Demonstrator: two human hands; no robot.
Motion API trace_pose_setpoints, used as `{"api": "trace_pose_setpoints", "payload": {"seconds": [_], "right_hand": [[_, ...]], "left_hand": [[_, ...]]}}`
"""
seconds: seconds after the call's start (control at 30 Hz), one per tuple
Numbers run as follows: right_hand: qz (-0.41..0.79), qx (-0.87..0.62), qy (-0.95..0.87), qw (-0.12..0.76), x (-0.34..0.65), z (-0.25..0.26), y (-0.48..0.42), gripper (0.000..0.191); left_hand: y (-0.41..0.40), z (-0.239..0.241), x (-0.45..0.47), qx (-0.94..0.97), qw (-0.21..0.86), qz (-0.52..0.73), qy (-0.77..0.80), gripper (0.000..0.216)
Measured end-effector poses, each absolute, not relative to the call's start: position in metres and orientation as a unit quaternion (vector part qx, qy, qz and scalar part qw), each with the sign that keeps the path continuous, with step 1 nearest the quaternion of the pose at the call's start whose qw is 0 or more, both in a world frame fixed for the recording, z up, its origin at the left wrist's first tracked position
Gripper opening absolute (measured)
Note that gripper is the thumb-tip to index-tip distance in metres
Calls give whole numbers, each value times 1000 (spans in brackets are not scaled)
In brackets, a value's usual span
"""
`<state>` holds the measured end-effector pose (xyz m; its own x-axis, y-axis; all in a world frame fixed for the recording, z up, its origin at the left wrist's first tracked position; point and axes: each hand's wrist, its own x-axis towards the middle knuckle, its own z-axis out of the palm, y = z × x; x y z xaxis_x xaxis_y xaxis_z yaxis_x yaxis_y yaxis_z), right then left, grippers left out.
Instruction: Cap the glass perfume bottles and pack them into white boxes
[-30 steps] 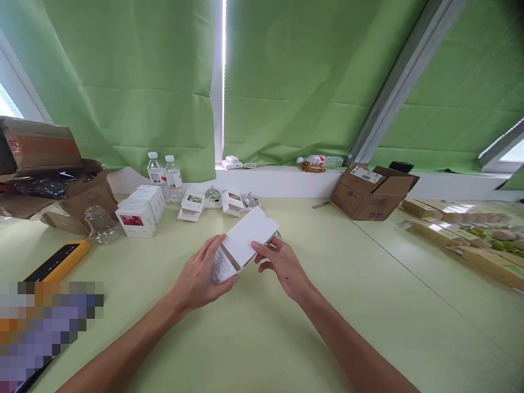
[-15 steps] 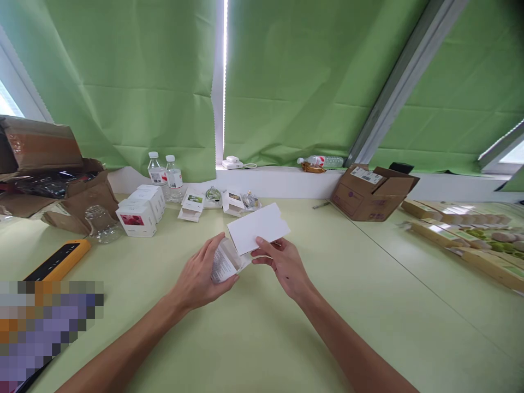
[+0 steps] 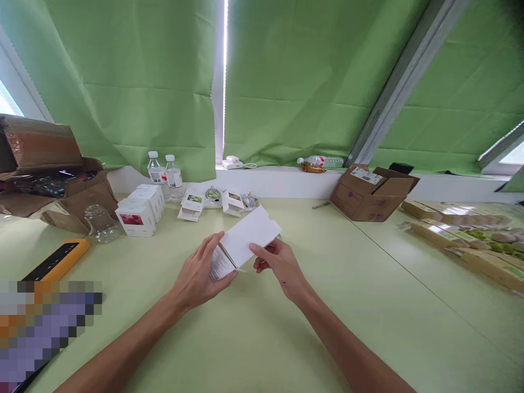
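My left hand (image 3: 198, 275) is closed around a small white carton (image 3: 221, 264) with fine grey print on its side. Between thumb and fingers, my right hand (image 3: 280, 267) pinches a plain white cardboard insert (image 3: 251, 234) with a notch at its far end. The insert's near end meets the carton's open end, seemingly slightly inside it; a small flap sticks out below. What lies under the insert is mostly hidden. Farther back stand two opened white boxes, one with a green picture (image 3: 191, 204) and one with a dark picture (image 3: 233, 203).
A stack of white boxes (image 3: 137, 218), a clear plastic jar (image 3: 101, 224) and two water bottles (image 3: 173, 177) stand at the left. An orange power strip (image 3: 57, 262) lies nearer. At the right are a brown carton (image 3: 364, 196) and several long trays (image 3: 487, 265).
The white insert has moved left and down towards my left hand, closing the gap to the carton's open end. My left hand has barely moved.
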<state>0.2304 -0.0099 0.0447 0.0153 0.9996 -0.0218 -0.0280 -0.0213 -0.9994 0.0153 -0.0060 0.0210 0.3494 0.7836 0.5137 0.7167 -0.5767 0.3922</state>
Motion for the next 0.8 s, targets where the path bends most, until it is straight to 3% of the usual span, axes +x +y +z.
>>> {"api": "trace_pose_setpoints", "payload": {"seconds": [0.5,0.8], "right_hand": [[534,-447,-489,525,221,41,-10,38],[529,-478,-505,487,229,38,-6,40]], "left_hand": [[-5,20,15,826,62,330,453,81],[-6,19,15,823,56,327,462,77]]}}
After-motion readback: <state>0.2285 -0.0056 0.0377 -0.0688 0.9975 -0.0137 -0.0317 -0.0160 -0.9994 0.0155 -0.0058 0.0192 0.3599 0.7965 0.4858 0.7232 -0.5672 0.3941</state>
